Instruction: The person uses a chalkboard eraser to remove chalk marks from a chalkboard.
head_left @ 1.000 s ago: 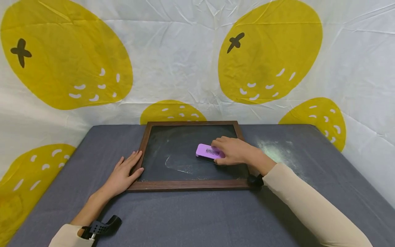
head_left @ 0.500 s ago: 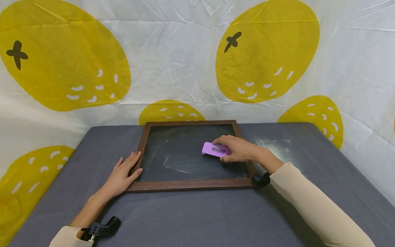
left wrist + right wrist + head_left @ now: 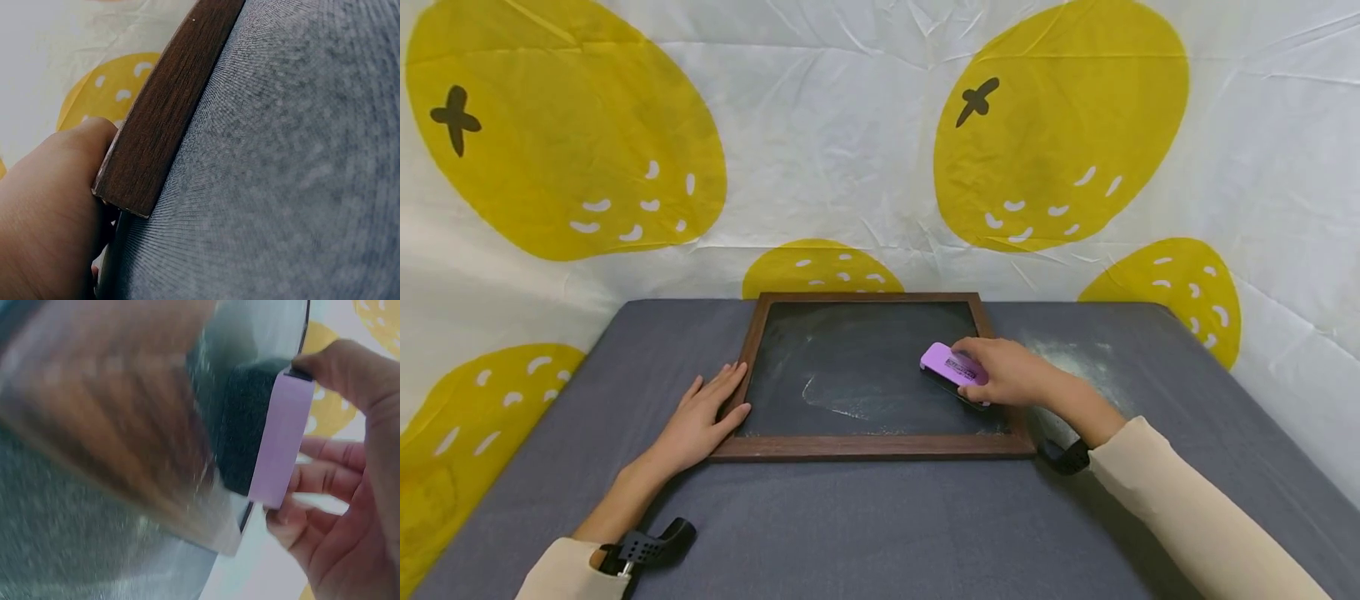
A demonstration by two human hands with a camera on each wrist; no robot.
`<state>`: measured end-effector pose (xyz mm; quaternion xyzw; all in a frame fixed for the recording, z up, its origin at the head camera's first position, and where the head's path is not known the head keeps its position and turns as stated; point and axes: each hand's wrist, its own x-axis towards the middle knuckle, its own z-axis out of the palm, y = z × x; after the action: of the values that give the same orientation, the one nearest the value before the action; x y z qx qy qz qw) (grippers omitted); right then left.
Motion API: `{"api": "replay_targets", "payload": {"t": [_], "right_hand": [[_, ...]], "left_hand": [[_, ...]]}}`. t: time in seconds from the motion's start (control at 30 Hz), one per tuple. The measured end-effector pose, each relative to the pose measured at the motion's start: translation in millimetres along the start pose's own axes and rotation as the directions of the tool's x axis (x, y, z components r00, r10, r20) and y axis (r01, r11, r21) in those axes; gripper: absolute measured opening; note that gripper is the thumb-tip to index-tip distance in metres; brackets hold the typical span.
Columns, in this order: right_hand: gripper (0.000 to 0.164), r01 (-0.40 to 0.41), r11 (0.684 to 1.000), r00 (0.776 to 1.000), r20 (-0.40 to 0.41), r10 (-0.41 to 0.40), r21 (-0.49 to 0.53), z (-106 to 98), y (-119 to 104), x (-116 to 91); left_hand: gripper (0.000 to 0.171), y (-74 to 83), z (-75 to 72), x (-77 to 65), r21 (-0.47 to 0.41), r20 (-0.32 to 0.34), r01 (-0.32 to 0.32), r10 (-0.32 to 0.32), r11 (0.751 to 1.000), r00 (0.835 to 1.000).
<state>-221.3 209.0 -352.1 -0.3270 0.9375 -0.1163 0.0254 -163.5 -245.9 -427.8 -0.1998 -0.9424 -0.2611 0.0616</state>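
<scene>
A chalkboard (image 3: 850,358) in a brown wooden frame lies on the cloth-covered table, with a faint white chalk line left of its middle. My right hand (image 3: 1011,372) grips a purple chalkboard eraser (image 3: 953,365) by its ends over the right part of the board. In the right wrist view the dark felt of the eraser (image 3: 281,437) faces the board, with thumb and fingers curled round the purple back. At the left, my left hand (image 3: 703,417) rests on the frame's left side, fingers extended. The left wrist view shows the frame's edge (image 3: 156,125) beside that hand.
The table (image 3: 865,525) wears a grey-blue cloth. Pale chalk dust (image 3: 1071,362) marks it right of the board. Behind hangs a white curtain (image 3: 827,125) with yellow fruit prints. A black camera mount (image 3: 658,546) sits on the left wrist.
My right hand has slid the eraser to the right across the board, and the eraser has turned slightly. The left hand stays on the frame.
</scene>
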Motion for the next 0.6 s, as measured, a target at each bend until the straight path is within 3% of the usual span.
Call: {"api": "replay_targets", "payload": {"t": [0.3, 0.6], "right_hand": [[0.05, -0.157, 0.987, 0.983, -0.093, 0.158, 0.008, 9.7, -25.2, -2.0], [0.055, -0.314, 0.944, 0.931, -0.162, 0.328, 0.106, 23.3, -51.7, 12.1]], "left_hand": [[0.065, 0.2, -2.2, 0.7, 0.01, -0.005, -0.007, 0.007, 1.0, 1.0], [0.066, 3.8, -3.3, 1.2, 0.029, 0.005, 0.003, -0.003, 1.0, 1.0]]}}
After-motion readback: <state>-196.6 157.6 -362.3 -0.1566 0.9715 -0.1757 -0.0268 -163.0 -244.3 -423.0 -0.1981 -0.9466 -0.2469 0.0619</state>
